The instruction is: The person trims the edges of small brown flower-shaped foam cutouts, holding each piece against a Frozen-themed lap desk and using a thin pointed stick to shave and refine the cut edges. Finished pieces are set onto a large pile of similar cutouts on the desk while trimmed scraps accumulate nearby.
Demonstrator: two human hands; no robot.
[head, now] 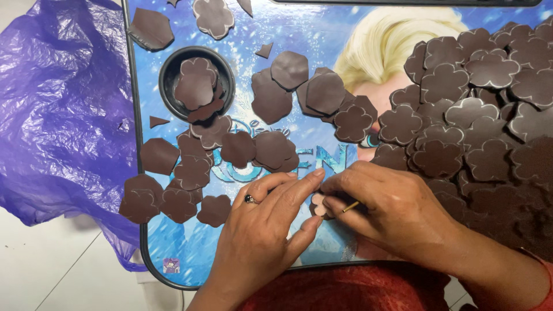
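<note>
Your left hand (262,227) and right hand (391,210) meet at the near edge of the blue picture-printed worktop (190,253), both pinching one small pale flower-shaped cutout (318,203); your right fingers also grip a thin wooden stick (350,206) touching it. Beyond your left hand, dark brown flower-shaped foam pieces (184,184) lie scattered. A large heap of them (478,115) sits to the right. Farther left, a round black cup holder (167,72) holds more, beside a crumpled purple plastic bag (57,103).
</note>
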